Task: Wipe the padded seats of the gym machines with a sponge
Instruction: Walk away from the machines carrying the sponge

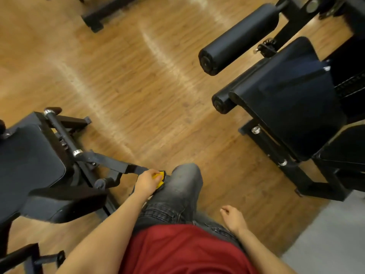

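Observation:
My left hand (147, 181) grips a yellow sponge (159, 177) beside my left thigh, low in the view's middle. My right hand (233, 217) hangs at my right side with loosely curled fingers and holds nothing. A dark padded seat (25, 161) of one machine lies at the left, an arm's length from the sponge. Another black padded seat (292, 107) stands at the right, with two black roller pads (237, 38) beyond it. Neither hand touches a seat.
Wooden floor (138, 91) stretches between the two machines. The left machine's metal bar and lever (110, 163) reach close to my left hand. A black frame foot (92, 18) stands at the top left. Grey flooring (335, 234) begins at the lower right.

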Motion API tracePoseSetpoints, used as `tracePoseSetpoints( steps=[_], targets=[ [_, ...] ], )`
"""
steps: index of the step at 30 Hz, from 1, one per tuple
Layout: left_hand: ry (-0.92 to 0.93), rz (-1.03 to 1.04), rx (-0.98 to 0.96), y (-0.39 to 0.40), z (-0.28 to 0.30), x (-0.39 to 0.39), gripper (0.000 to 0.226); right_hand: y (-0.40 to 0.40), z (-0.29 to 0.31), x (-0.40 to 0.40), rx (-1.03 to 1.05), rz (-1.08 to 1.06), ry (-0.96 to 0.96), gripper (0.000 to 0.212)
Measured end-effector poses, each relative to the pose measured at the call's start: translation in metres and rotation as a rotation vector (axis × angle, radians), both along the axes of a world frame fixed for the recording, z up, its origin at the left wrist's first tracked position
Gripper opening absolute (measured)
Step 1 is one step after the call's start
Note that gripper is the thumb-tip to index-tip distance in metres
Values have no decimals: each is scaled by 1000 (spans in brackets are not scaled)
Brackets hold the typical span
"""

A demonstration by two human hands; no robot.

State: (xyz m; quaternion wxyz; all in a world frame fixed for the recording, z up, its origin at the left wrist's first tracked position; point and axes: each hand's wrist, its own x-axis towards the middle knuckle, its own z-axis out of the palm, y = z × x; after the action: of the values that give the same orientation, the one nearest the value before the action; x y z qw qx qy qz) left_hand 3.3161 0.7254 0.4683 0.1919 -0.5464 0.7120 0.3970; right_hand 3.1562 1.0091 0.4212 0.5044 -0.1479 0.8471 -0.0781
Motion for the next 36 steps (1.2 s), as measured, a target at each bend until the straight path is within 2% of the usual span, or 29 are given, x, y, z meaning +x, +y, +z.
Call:
tracePoseSetpoints(
  steps=[6,10,13,19,25,32,36],
  targets=[
    [-14,97,24,-57,-15,-35,33,-57,-10,-59,-11,0,-22,34],
    [-13,157,32,-122,-29,-71,29,-134,-14,-119,-23,64,-18,32],
    [-51,174,5,-183,-23,-102,30,-220,-11,-167,-34,142,-23,33],
    [-61,296,-61,-317,-5,-151,32,-441,8,-256,-166,339,8,38],
    [-103,438,-38,-408,7,-196,34,-610,41,-328,-316,482,45,42],
    [-161,505,-16,-528,0,-274,33,-755,16,-432,-314,480,-19,39],
    [-159,583,-37,-624,2,-337,33,-852,2,-515,-293,406,-105,28]
  ],
)
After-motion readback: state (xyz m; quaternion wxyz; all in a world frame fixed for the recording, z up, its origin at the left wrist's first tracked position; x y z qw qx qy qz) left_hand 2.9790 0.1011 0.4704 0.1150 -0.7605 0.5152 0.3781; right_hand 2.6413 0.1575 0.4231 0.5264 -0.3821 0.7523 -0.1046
